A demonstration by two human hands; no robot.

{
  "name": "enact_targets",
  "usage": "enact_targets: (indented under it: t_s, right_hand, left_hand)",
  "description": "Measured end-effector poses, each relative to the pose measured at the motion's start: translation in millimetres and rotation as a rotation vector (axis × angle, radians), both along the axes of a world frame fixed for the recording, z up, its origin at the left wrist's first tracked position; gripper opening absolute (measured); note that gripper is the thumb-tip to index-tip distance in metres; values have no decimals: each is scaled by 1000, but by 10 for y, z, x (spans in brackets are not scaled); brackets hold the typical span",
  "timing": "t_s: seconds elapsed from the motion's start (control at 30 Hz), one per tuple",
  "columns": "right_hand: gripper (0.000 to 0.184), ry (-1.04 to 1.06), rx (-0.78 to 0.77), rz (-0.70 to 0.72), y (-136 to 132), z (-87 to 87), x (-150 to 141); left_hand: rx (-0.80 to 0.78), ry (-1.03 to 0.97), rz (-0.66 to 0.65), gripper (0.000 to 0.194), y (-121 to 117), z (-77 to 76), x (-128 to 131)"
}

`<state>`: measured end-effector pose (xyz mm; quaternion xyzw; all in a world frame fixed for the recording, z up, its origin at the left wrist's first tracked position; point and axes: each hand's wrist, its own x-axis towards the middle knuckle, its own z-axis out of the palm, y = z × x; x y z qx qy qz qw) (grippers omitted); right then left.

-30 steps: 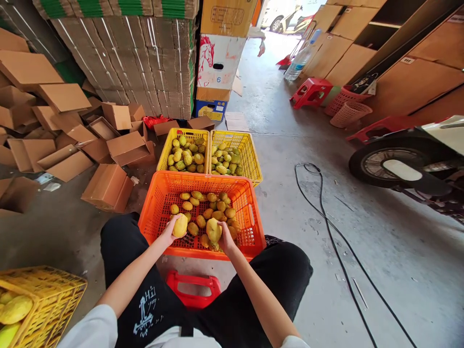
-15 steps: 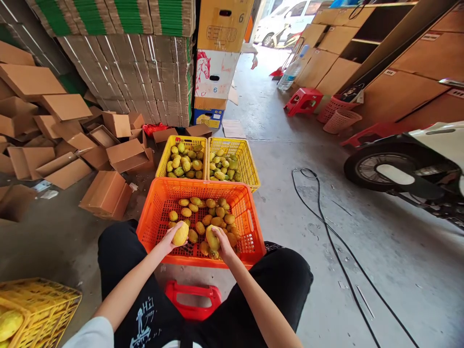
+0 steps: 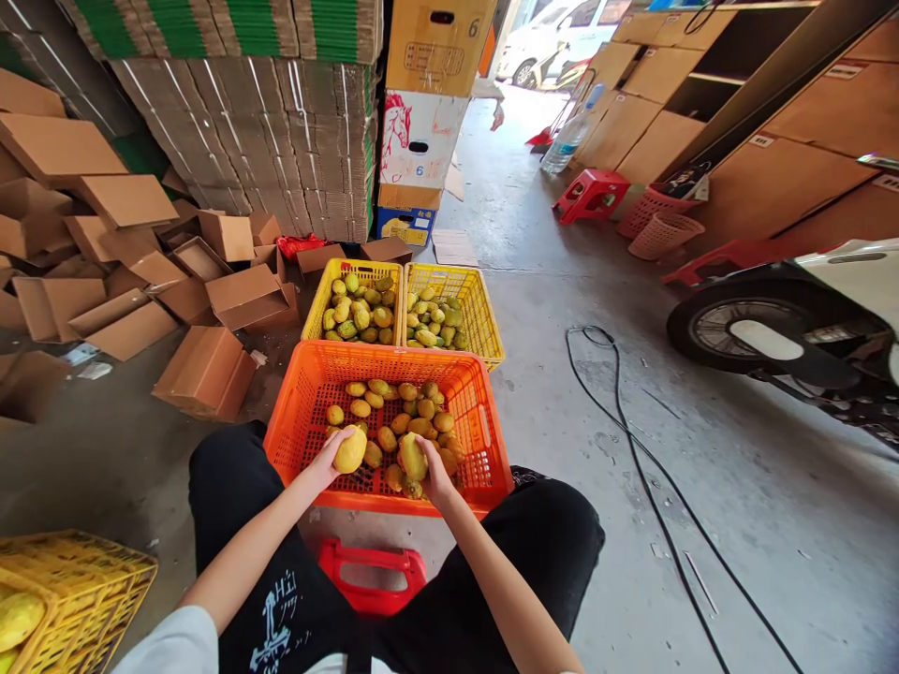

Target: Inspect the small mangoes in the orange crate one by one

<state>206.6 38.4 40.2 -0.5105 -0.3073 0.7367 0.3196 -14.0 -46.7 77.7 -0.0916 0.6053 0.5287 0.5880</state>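
My left hand [image 3: 330,457] is closed round a yellow oval fruit [image 3: 349,451] that looks like a small melon. In my right hand [image 3: 434,468] is a greener, longer fruit [image 3: 413,457], gripped from its right side. Both are held apart from each other above an orange plastic crate [image 3: 282,421] between my knees. Several brownish-yellow fruits [image 3: 386,438] lie loose inside that crate, some hidden behind my hands.
Two yellow crates [image 3: 495,323] of green-yellow fruits adjoin the orange crate's far side. Another yellow crate [image 3: 105,571] stands at lower left. Open cardboard boxes [image 3: 203,370] are heaped left. A red stool [image 3: 383,562], black cable [image 3: 622,402] and motorbike wheel [image 3: 730,328] are nearby.
My right hand has shifted slightly, so more of the greener fruit shows. The left hand keeps its fruit in nearly the same place. The view has tilted a little.
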Motion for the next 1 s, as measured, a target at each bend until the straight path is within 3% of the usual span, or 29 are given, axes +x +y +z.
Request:
enact_targets:
  t_s: [0.23, 0.47, 0.83, 1.0]
  right_hand:
    - [51, -10, -85, 55, -14, 113, 0]
    - [45, 15, -148, 55, 8, 73, 28]
    - [50, -51, -201, -57, 25, 20, 9]
    - [59, -43, -81, 14, -16, 41, -14]
  left_hand:
    - [-53, -110, 31, 23, 34, 108, 3]
    - [-62, -148, 69, 25, 43, 177, 18]
    - [-67, -191, 37, 40, 34, -54, -13]
    - [-51, -143, -71, 32, 7, 16, 2]
